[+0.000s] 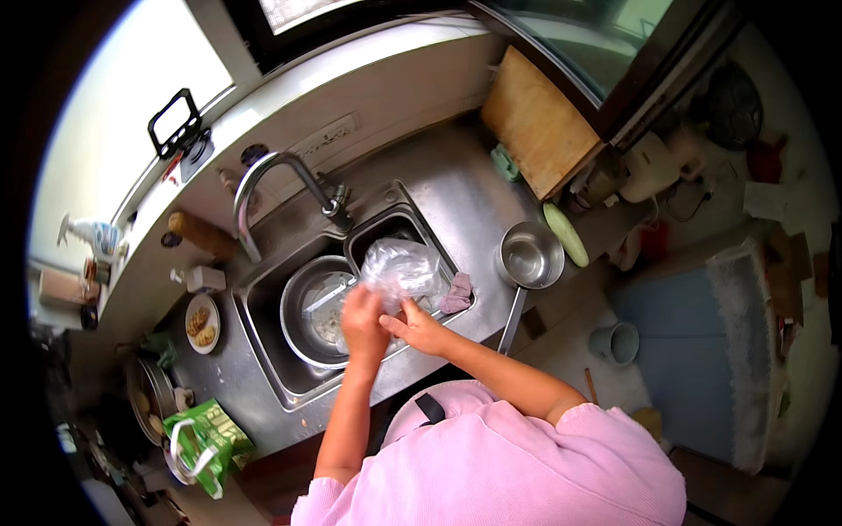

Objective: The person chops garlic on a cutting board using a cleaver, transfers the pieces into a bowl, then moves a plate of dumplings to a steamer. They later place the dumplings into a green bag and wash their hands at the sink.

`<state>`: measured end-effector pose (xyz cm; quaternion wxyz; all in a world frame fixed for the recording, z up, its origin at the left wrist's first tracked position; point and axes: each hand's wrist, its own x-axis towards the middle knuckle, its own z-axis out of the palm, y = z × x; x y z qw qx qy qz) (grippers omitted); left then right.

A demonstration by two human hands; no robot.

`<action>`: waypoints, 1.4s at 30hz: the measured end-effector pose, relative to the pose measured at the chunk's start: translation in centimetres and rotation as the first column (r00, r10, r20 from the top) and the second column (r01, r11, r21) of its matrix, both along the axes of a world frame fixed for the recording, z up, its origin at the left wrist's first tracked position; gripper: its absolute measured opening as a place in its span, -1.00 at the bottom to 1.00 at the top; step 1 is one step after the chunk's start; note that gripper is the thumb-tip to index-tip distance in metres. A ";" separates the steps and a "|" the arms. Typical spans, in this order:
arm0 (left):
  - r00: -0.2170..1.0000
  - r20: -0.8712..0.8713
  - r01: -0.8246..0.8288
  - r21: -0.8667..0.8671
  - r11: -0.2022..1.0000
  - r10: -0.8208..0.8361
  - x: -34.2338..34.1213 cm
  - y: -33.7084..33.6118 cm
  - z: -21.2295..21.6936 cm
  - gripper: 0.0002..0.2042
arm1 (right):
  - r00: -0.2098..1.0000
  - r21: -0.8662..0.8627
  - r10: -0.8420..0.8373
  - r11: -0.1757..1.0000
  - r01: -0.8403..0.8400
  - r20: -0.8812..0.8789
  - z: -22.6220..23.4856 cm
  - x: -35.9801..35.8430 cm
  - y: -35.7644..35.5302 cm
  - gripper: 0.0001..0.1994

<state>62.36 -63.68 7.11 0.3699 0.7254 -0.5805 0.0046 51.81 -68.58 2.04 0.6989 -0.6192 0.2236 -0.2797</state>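
Over the double sink, a crumpled clear plastic bag (401, 266) hangs from my hands above the smaller right basin. My left hand (362, 321) is closed on the near end of the bag, its fingertips slightly blurred. Close beside it, my right hand (416, 328) is closed at the same end, thumb pointing toward the left hand. A large metal bowl (286, 316) sits in the left basin, with pale bits and some clear plastic inside; the hands partly hide its right side. A pink cloth (456, 293) lies on the sink's right edge.
A curved faucet (285, 160) arches over the sink. To the right are a long-handled saucepan (531, 254), a pale green cucumber-like vegetable (566, 234) and a leaning wooden cutting board (539, 118). On the left stand a plate of ginger-like pieces (203, 323) and a green bag (210, 443).
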 end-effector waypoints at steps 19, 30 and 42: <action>0.723 -0.637 0.500 0.218 0.838 -0.265 -5.2 -1.6 -3.1 -0.74 | 0.359 -0.279 -0.933 0.340 0.898 0.017 10.4 -30.1 -19.1 -0.82; 0.523 -0.812 -0.095 0.247 0.964 0.259 -11.2 5.2 -4.4 -0.80 | 0.594 -0.828 -0.789 0.222 0.514 0.158 2.5 -28.9 -44.7 -0.69; 0.475 -0.742 -0.205 0.429 0.880 0.473 -21.3 7.8 -6.0 -0.80 | 0.768 -0.915 -0.498 0.192 -0.355 -0.403 5.5 -29.1 -42.5 -0.69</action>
